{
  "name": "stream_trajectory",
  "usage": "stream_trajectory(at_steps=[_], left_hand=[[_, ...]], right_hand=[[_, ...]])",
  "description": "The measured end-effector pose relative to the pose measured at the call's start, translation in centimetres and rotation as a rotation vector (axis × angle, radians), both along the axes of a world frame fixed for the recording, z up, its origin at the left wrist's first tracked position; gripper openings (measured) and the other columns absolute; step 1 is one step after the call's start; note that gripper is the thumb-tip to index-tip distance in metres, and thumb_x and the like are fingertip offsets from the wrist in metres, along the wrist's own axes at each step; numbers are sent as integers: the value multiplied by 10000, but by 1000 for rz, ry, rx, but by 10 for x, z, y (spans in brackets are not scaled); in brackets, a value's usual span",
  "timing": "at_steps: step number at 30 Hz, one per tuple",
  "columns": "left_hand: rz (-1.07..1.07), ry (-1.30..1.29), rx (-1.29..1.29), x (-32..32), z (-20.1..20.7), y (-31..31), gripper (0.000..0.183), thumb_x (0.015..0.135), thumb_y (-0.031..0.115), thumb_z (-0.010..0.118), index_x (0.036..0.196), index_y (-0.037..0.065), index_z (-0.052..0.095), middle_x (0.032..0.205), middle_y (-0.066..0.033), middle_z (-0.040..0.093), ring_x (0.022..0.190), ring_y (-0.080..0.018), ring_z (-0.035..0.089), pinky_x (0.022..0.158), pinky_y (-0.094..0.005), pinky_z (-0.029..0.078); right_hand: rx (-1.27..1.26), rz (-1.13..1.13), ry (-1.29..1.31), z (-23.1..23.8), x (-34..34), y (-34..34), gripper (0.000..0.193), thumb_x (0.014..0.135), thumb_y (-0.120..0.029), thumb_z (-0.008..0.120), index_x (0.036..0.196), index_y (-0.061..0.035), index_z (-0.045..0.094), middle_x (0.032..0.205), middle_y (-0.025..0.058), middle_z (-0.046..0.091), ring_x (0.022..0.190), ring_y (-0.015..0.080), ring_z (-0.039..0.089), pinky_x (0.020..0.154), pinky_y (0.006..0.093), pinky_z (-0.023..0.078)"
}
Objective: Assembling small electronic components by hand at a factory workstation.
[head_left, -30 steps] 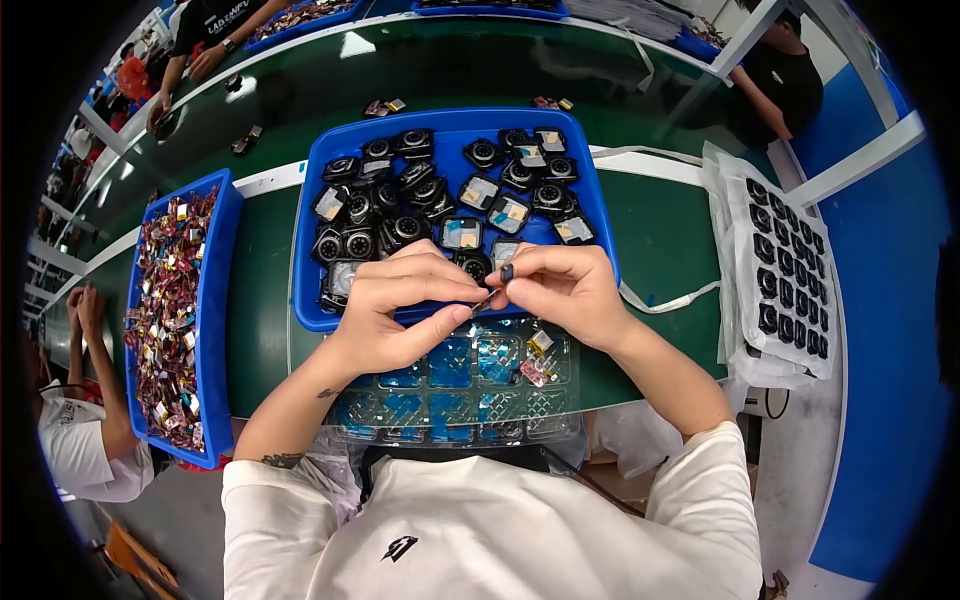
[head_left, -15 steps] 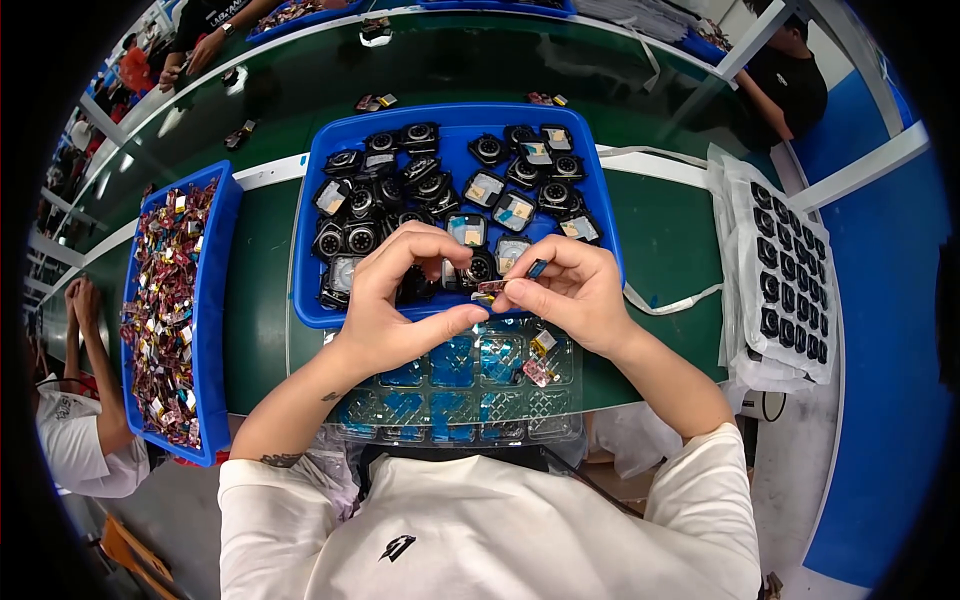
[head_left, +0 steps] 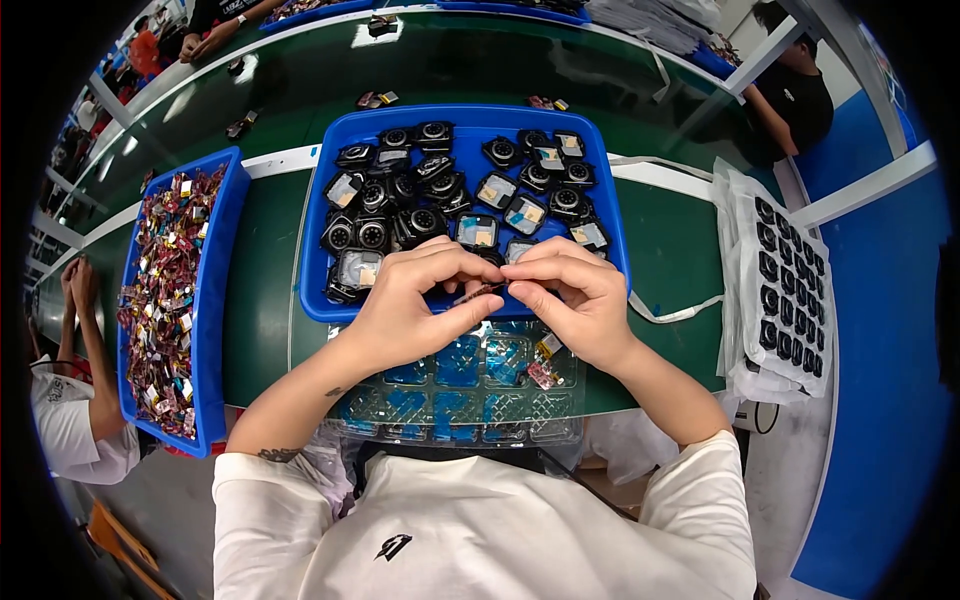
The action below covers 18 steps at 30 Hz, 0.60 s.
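Note:
Both hands meet over the near edge of a blue tray holding several black smartwatch cases. Between the fingertips is a small reddish circuit board, mostly covered by the fingers. My left hand pinches it with thumb and forefinger. My right hand is closed at its other end, thumb and fingertips pressed together. Below the hands lies a clear plastic compartment tray with blue film showing in its pockets. On that tray, under my right hand, rests another small circuit board with a yellowish battery.
A long blue bin full of small circuit assemblies stands at the left. To the right, a white padded sheet carries rows of black watch parts. Loose assemblies lie on the green bench beyond. Other people sit or stand nearby.
My right hand has moved closer to my left, and their fingertips now meet around the circuit board. The blue piece that showed at my right fingers is now hidden.

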<state>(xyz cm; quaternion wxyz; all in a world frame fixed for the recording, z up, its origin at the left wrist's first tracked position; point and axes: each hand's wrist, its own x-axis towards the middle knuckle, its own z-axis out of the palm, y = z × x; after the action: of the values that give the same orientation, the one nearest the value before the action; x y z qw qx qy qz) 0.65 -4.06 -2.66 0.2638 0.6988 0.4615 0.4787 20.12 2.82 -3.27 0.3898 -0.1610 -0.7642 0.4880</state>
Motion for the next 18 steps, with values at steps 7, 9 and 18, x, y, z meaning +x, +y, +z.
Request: stream_trajectory(at_steps=[7,9,18], left_hand=[[15,-89,-100,-2,0,-1,81,768,55,705,836,14,691,738,-62,619,643,-124,551,578,-242,432],[13,-91,-102,-1,1,-1,76,769,54,702,832,13,691,735,-63,617,646,-124,552,579,-244,433],[-112,27,-12,-6,2,-1,39,780,54,686,804,24,681,728,-53,610,694,-134,559,602,-257,437]], right_hand=[[-210,-8,96,2,-1,-3,140,787,23,697,923,-8,700,912,88,635,798,131,624,682,223,502],[-178,36,90,-2,3,2,132,781,22,705,910,-6,700,900,93,643,792,133,626,676,225,501],[-228,-41,96,1,-3,-5,70,761,4,735,800,-21,682,785,51,654,732,111,627,652,229,492]])
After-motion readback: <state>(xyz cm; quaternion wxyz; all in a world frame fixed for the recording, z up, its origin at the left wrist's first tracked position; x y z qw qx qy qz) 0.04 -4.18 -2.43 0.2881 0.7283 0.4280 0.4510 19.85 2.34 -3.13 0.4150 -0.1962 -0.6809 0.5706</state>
